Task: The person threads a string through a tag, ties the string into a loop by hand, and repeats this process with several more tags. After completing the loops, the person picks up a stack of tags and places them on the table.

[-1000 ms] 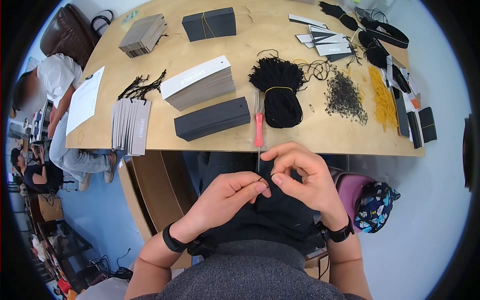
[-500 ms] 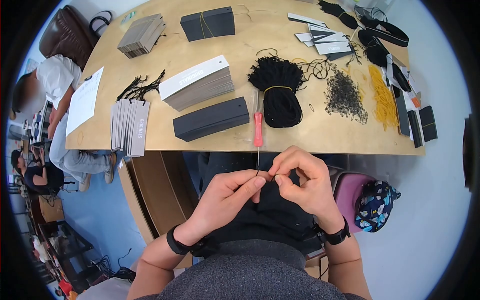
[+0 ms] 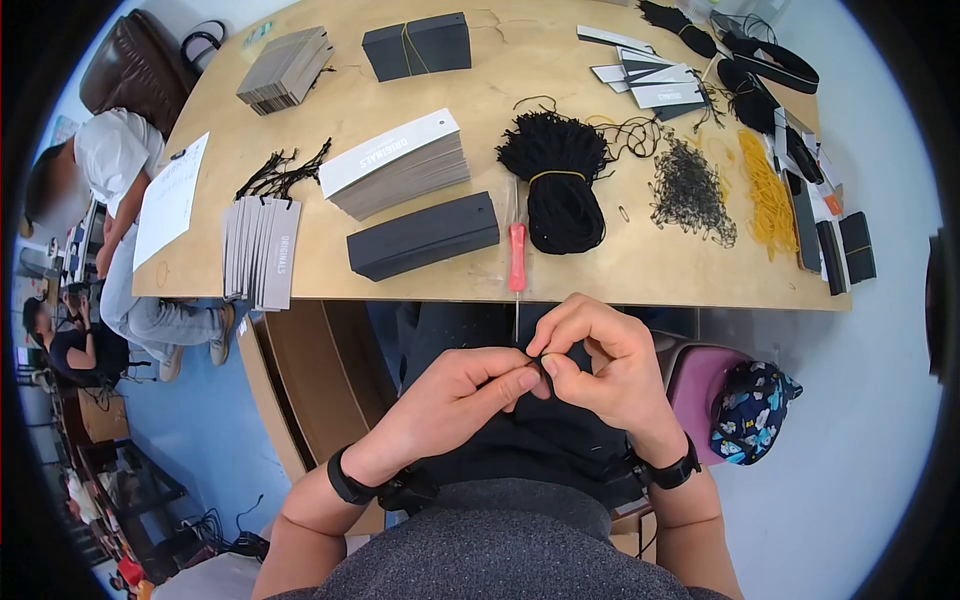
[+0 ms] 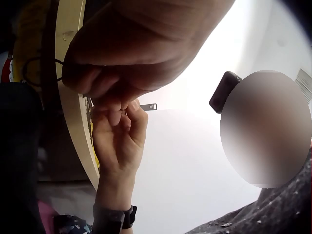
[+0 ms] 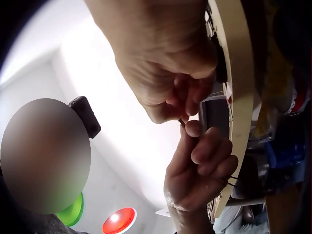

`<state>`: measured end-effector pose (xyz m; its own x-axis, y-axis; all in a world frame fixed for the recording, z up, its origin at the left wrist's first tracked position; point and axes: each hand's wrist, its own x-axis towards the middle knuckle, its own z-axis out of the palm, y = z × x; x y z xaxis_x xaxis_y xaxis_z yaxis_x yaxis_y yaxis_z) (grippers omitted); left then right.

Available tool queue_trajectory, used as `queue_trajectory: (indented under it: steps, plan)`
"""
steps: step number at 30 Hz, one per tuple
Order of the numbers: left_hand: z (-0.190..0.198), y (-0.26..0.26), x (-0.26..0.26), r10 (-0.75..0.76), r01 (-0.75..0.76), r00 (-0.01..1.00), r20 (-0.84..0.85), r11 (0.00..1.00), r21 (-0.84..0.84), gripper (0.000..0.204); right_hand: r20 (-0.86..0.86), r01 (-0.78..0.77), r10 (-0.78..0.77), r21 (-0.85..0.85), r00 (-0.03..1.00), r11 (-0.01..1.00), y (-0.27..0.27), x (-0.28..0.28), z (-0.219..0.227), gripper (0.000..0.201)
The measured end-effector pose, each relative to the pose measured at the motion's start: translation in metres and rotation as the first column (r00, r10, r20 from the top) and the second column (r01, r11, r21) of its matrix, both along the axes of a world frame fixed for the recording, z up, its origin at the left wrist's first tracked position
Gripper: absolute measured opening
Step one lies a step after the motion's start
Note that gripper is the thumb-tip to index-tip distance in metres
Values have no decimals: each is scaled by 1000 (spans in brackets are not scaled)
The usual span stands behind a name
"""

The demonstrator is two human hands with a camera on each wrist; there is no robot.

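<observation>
Over the lap, in front of the table edge, both hands meet at a thin black cord [image 5: 182, 122]. My left hand [image 3: 465, 388] pinches it between thumb and forefinger. Opposite, the right hand [image 3: 612, 368] pinches the cord too, its fingertips right against the left ones. Most of the cord is hidden by the fingers; a loop of it hangs out beside the left hand in the left wrist view. Just beyond the hands lies a red-handled tool [image 3: 516, 258], its thin shaft jutting past the table edge. A bundle of black cords [image 3: 565, 215] sits behind it.
Dark tags [image 3: 425, 238] and white-topped tags [image 3: 395, 160] stand stacked on the table [image 3: 640, 285]. Strung grey tags [image 3: 262, 255] lie left. Black pins [image 3: 690, 195] and yellow bands [image 3: 765, 195] are heaped right. Another person [image 3: 120, 150] sits at the left.
The hands were slightly apart with cord between them; the right hand has come left so the fingertips meet. Things on the table have not moved.
</observation>
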<state>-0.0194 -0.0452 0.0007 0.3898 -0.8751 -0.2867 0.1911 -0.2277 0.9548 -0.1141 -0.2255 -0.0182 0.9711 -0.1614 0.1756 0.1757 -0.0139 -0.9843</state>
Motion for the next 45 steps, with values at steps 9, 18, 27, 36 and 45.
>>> queue_trajectory:
  steps: [9, 18, 27, 36, 45]
  plan:
    - [-7, -10, -8, 384, -372, 917, 111, 921, -112, 9, -35, 253, -286, -376, 958, 892, -21, 0, 18, 11]
    - [-17, -13, 0, 463, -446, 885, 59, 876, -182, 8, 298, 438, -513, -882, 805, 175, -85, 37, -13, 9]
    - [-18, -6, 4, 519, -521, 853, -47, 847, -105, 11, 30, 435, -560, -665, 828, 607, -57, 18, 8, 11]
    - [-13, -9, 3, 453, -456, 890, -57, 886, -82, 14, -422, 19, 116, 302, 899, 953, -16, 7, 26, 20]
    - [-14, -3, 4, 461, -473, 878, -129, 878, -79, 16, -446, -22, 166, 310, 879, 950, -7, 15, 10, 28]
